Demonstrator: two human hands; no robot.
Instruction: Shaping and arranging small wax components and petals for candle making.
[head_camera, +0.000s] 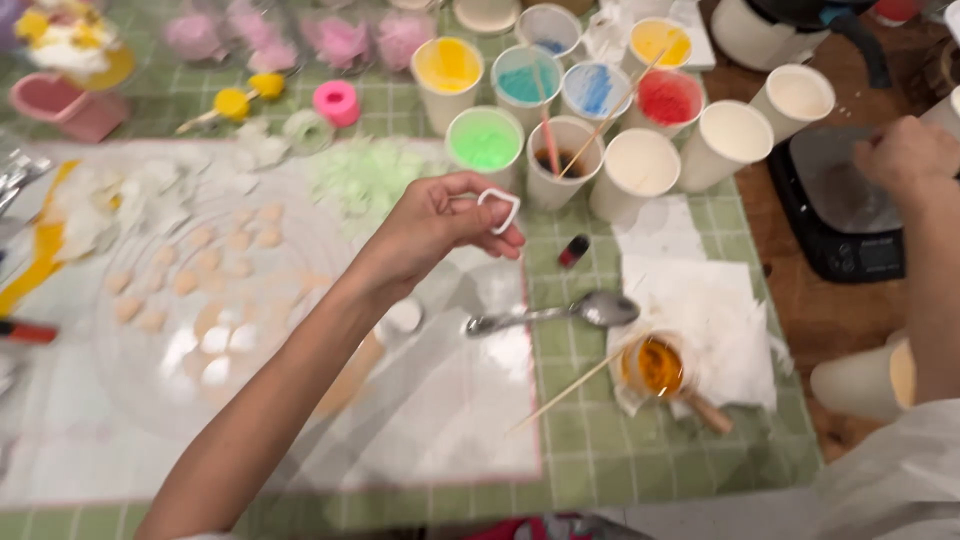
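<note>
L hand (440, 225) pinches white heart cutter (499, 210) by its rim, above mat (430, 430), near green cup (484, 140). R hand (908, 155) curled at scale (850, 215), fingers hidden, can't tell. Imo keep cutter level, light grip.

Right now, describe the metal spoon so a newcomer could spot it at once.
Start from the cluster of paper cups on the green checked cloth. Just below them, beside the white paper towel, lies the spoon, bowl pointing right. It is the only shiny metal utensil there; the nearby stirrers are thin wooden sticks.
</note>
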